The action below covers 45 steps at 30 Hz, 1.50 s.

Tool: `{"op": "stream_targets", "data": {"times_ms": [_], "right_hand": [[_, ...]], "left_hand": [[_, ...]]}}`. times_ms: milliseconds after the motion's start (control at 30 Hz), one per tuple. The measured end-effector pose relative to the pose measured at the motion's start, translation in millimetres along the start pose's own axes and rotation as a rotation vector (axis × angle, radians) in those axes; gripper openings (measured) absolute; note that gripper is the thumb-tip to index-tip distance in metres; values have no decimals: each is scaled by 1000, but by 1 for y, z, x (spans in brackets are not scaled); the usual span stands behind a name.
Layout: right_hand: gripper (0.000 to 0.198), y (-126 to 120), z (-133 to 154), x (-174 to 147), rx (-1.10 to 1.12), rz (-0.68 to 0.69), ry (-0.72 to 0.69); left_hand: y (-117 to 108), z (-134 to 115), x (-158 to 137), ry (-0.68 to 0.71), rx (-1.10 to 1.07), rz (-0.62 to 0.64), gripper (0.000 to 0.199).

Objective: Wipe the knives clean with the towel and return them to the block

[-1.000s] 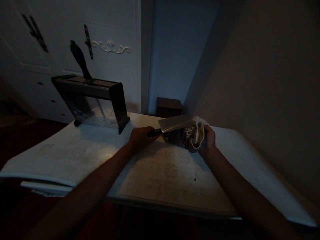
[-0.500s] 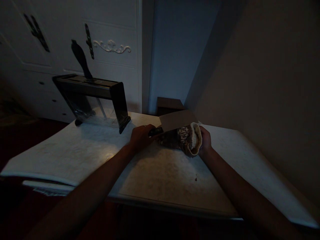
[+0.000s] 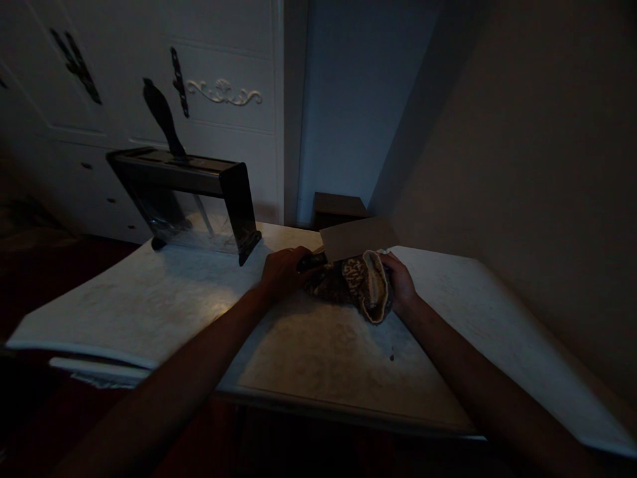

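My left hand (image 3: 286, 271) is closed round the dark handle (image 3: 312, 261) of a broad-bladed cleaver. Its flat blade (image 3: 359, 238) points right, above the table. Below the blade is a brown patterned cloth piece (image 3: 353, 275), like a mitt or sleeve, with a pale fuzzy lining at its open end (image 3: 374, 291). My right hand (image 3: 402, 282) grips the cloth beside that opening, its fingers near the blade's lower right edge. The cloth's left end lies by my left hand, and part of my right fingers is hidden behind the cloth.
A black-framed stand (image 3: 182, 174) with clear sides and a dark-handled tool (image 3: 163, 116) upright in it stands on the left of the pale tabletop (image 3: 318, 358). White cabinets (image 3: 223, 60) rise behind. A small dark crumb (image 3: 391, 356) lies near the front. A wall (image 3: 537, 166) borders the right.
The cloth's open end has shifted slightly left and down and turned narrower to view. My right hand has moved a little left with it; the cleaver has barely moved.
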State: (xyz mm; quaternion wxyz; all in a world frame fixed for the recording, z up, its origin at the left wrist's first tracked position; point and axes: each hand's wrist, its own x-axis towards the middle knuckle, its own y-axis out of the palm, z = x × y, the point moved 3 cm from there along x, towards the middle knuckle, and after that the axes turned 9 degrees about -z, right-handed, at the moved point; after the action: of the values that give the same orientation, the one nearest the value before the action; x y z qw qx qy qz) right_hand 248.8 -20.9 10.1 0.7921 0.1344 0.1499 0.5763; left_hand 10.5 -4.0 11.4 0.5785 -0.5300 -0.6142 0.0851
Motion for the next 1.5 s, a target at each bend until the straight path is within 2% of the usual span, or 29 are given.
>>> {"op": "stream_targets", "data": {"times_ms": [633,933,1100,1333,1500], "right_hand": [[24,0,0,1,-49,-1,20],[27,4,4,-4,-50,-32,-67],[28,3,2,-3,-48,7,-73],[27,3,2,-5,-53,1,-72],[30,7,4,-9,-18,12,-58]], "left_hand": [[2,1,0,-30,16,55,38],[-2,-2,1,-64,29,118,35],[-1,-1,2,-93,8,142,34],[-2,-2,2,-178,66,240,37],[-1,-1,1,-161,111,313,28]]}}
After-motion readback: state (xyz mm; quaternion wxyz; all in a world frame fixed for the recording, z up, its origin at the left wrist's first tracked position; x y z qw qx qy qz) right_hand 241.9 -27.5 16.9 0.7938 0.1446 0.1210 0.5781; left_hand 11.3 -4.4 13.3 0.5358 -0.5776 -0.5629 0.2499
